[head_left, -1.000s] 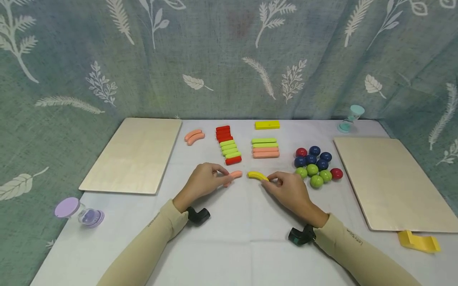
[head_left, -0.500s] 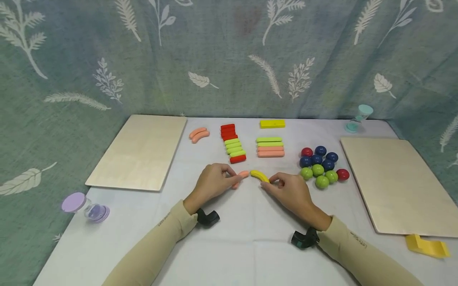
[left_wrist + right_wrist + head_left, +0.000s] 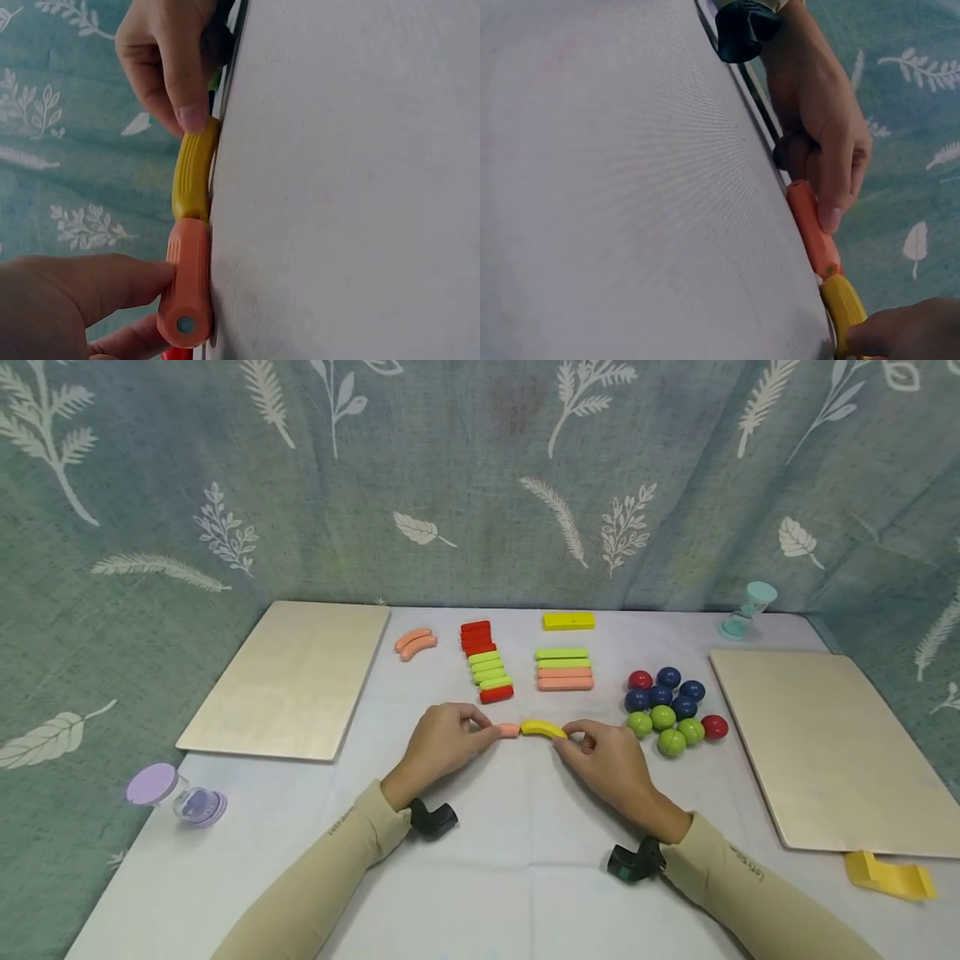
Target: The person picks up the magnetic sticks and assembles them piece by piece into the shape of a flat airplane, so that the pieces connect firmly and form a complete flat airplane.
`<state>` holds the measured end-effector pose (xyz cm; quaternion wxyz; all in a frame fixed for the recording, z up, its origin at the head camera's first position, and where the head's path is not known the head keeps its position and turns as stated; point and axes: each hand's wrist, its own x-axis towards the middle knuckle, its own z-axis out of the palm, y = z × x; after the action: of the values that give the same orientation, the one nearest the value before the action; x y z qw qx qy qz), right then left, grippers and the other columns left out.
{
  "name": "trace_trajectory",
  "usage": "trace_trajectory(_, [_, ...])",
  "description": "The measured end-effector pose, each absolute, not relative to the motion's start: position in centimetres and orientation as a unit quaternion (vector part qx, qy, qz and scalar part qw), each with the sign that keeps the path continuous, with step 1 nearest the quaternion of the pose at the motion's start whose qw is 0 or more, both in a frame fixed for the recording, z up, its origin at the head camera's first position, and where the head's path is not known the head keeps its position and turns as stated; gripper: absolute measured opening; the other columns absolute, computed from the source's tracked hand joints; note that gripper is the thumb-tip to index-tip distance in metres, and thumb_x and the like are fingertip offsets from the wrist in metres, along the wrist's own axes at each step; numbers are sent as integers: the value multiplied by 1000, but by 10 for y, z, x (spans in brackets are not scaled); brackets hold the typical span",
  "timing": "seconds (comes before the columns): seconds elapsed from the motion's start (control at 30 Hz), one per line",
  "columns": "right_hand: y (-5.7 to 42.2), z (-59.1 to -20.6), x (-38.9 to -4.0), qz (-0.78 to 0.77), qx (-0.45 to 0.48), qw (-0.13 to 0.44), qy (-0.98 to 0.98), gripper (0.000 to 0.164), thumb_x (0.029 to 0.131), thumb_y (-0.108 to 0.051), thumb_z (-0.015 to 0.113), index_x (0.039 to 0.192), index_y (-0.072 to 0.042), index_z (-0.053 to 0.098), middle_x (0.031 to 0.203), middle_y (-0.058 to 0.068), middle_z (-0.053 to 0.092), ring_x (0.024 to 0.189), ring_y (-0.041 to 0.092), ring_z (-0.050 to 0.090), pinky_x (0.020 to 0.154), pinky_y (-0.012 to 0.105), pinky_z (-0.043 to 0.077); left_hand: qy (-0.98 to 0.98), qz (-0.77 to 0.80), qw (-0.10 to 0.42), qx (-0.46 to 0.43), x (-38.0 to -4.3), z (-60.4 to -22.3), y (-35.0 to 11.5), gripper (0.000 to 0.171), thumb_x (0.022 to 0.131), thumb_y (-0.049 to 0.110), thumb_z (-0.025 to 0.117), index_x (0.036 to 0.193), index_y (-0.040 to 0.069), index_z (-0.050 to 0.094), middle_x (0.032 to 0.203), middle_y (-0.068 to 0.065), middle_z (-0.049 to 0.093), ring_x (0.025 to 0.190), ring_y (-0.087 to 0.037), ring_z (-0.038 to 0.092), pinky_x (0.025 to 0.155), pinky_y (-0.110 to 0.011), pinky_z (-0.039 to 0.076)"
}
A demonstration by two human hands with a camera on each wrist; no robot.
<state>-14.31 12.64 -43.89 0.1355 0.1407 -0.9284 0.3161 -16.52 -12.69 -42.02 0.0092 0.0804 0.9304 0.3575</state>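
Note:
My left hand (image 3: 442, 739) pinches a short salmon-pink building stick (image 3: 509, 730) between thumb and fingers at the middle of the table. In the left wrist view a round grey metal dot shows on that stick's near end. Thumb and fingers of my right hand (image 3: 611, 764) pinch the right end of a curved yellow building stick (image 3: 542, 727). The two sticks lie end to end, roughly in one line, and their ends meet in the left wrist view. Part of the pink stick is hidden by my left fingers.
Behind my hands lie a row of red and lime sticks (image 3: 487, 664), lime and pink sticks (image 3: 564, 669), pink curved sticks (image 3: 416, 644) and a yellow bar (image 3: 568, 622). Several balls (image 3: 662, 717) sit right. Wooden boards (image 3: 285, 681) and hourglasses (image 3: 180, 795) flank them; a yellow bracket (image 3: 888, 877) lies front right.
The gap between the pink and yellow sticks has closed as the hands came together. The pink stick has turned from a slant into line with the yellow one.

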Motion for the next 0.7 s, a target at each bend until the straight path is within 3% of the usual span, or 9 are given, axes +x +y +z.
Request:
trace_trajectory(0.23, [133, -438, -148, 309, 189, 83, -928, 23, 84, -32, 70, 105, -25, 71, 50, -9, 40, 44, 7, 35, 43, 25, 27, 928, 365, 6, 71, -170, -421, -134, 22, 77, 49, 71, 75, 28, 69, 46, 3, 37, 44, -15, 38, 44, -28, 24])
trace_trajectory(0.4, [138, -436, -153, 316, 217, 48, -922, 35, 87, -29, 67, 121, -29, 63, 51, -9, 41, 43, 9, 37, 41, 25, 29, 928, 365, 13, 74, -169, -420, -133, 21, 78, 48, 71, 77, 27, 69, 47, 2, 38, 44, -16, 38, 44, -28, 25])
trace_trajectory(0.7, [131, -437, -160, 293, 243, 23, -925, 31, 85, -41, 66, 114, -30, 65, 53, -10, 43, 44, 8, 37, 43, 26, 28, 928, 367, 13, 67, -170, -421, -133, 21, 78, 50, 70, 77, 29, 69, 47, 2, 38, 43, -16, 38, 43, -29, 24])
